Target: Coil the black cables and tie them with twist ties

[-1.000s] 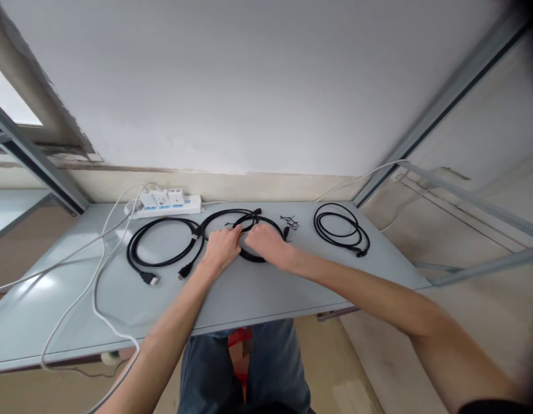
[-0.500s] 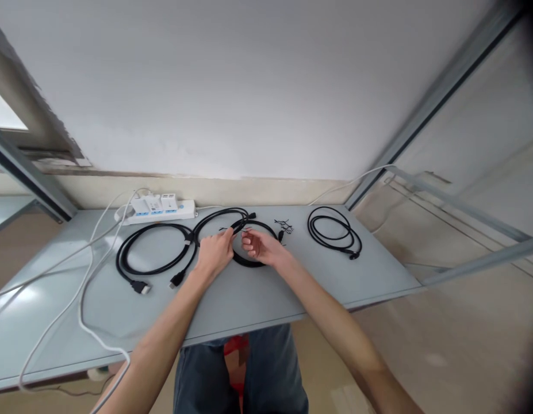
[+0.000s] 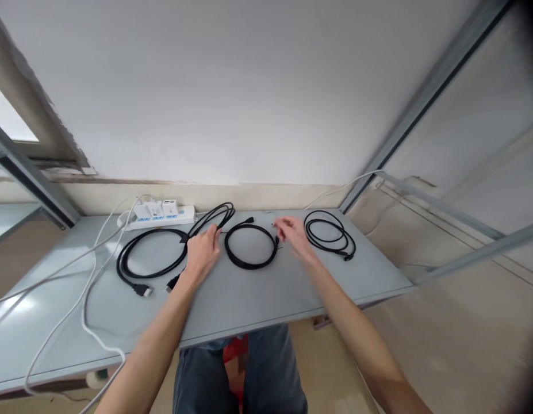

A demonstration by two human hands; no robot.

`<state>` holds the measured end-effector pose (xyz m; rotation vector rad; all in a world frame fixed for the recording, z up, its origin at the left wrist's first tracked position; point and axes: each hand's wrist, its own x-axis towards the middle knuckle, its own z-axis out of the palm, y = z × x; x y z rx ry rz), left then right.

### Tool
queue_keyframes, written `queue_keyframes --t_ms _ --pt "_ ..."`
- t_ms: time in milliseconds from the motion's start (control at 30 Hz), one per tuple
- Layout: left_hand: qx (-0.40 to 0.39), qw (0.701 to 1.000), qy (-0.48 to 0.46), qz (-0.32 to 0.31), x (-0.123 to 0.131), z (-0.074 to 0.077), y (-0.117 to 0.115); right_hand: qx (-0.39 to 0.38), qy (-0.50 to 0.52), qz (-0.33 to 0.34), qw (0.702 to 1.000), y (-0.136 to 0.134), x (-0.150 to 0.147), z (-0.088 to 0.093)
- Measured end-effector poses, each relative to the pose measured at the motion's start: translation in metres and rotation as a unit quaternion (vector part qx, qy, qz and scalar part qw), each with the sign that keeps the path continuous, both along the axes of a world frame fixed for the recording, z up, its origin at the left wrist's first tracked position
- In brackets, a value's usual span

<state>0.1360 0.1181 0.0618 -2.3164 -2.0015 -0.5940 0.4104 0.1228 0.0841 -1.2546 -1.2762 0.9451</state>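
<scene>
My left hand (image 3: 203, 250) is closed round a coiled black cable (image 3: 223, 214), whose loops rise tilted beyond the fingers. A thin dark strand pokes out near its fingertips. To the right of it lies another black cable coil (image 3: 250, 265), flat on the table, with a small plug at its top. My right hand (image 3: 292, 234) hovers beyond that coil, fingers curled together and slightly blurred. A tiny dark bit shows at its fingertips; what it is I cannot make out. The hand covers the spot where short black ties lay.
A larger coiled black cable (image 3: 130, 271) with HDMI-type plugs lies at left. Behind it stands a white power strip (image 3: 186, 215) with chargers. A third coil (image 3: 335, 250) lies at right. White cords (image 3: 87, 287) cross the table's left side. A metal frame post (image 3: 387, 149) rises at right.
My left hand has drawn the held coil left and lifted it, away from the middle coil. My right hand has moved right, away from my left hand, to over the small black ties.
</scene>
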Motion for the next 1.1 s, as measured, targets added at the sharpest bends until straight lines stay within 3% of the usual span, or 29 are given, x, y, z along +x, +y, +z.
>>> queue_keyframes --t_ms 67,167,267,333,400,467,600,700,800,867,1000,1100 --pt "0.001 1.0 0.003 -0.006 0.0 0.0 -0.001 0.091 -0.058 -0.095 0.99 0.008 0.026 0.007" --pt "0.001 1.0 0.016 -0.017 0.003 0.0 -0.003 0.11 -0.276 -0.17 0.94 0.021 0.05 0.002" --pt "0.01 0.999 0.028 -0.03 0.006 -0.001 -0.004 0.065 -0.478 -0.137 0.865 0.028 0.058 -0.015" --pt "0.021 0.999 0.032 -0.037 0.007 -0.002 -0.005 0.046 -0.542 -0.098 0.834 0.03 0.058 -0.028" --pt "0.029 0.998 0.03 -0.036 0.007 -0.002 -0.007 0.038 -0.562 -0.073 0.823 0.029 0.057 -0.037" --pt "0.034 0.999 0.02 -0.026 0.007 -0.001 -0.008 0.044 -0.549 -0.073 0.831 0.027 0.055 -0.042" --pt "0.077 0.997 -0.028 -0.004 0.003 -0.004 -0.01 0.109 -0.45 -0.072 0.883 0.016 0.045 -0.042" --pt "0.156 0.984 -0.087 0.002 -0.005 -0.009 -0.008 0.174 -0.375 0.073 0.907 0.002 0.027 -0.039" --pt "0.238 0.962 -0.132 -0.002 -0.013 -0.014 -0.003 0.201 -0.389 0.247 0.864 -0.014 0.003 -0.039" --pt "0.264 0.954 -0.143 -0.002 -0.017 -0.016 0.0 0.199 -0.44 0.295 0.825 -0.023 -0.012 -0.04" --pt "0.28 0.951 -0.134 0.003 -0.021 -0.018 0.002 0.215 -0.527 0.29 0.77 -0.034 -0.032 -0.047" --pt "0.286 0.95 -0.122 0.006 -0.023 -0.018 0.004 0.221 -0.555 0.233 0.767 -0.039 -0.035 -0.056"
